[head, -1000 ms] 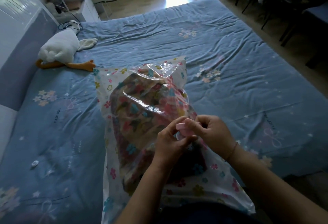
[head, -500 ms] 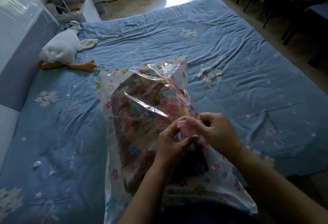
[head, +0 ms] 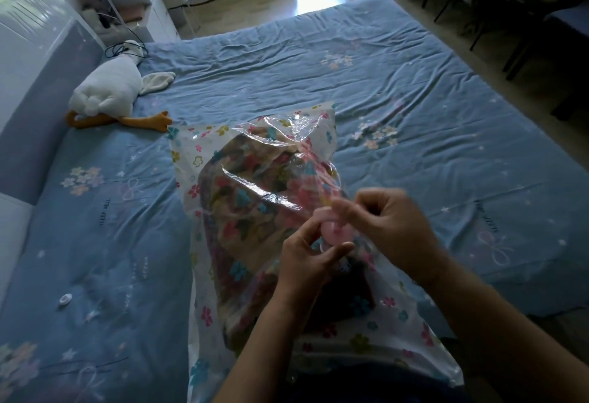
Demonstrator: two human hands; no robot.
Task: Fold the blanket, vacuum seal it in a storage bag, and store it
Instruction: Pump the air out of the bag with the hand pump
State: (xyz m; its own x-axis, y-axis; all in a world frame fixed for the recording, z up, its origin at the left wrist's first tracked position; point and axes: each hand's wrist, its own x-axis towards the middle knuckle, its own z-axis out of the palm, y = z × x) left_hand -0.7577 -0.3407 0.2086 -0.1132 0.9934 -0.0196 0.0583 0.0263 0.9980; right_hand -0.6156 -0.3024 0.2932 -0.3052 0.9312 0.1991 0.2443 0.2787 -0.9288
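Both hands at the pink valve (head: 333, 229) on the storage bag (head: 255, 198): left hand (head: 307, 262) pinching beneath, right hand (head: 387, 227) gripping above; folded blanket (head: 248, 211) inside, on the bed (head: 414, 99).

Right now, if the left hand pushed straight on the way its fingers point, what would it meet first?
The pink valve cap, already at the left hand's fingertips, and then probably the right hand just beyond; depth is unclear.

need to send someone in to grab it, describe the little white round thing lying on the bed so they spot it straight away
Start at the blue floral bed sheet and find the storage bag lying near its front edge. Look left of the bag's lower half: the small white round piece lies alone on the sheet. The plush goose is far bigger and farther back.
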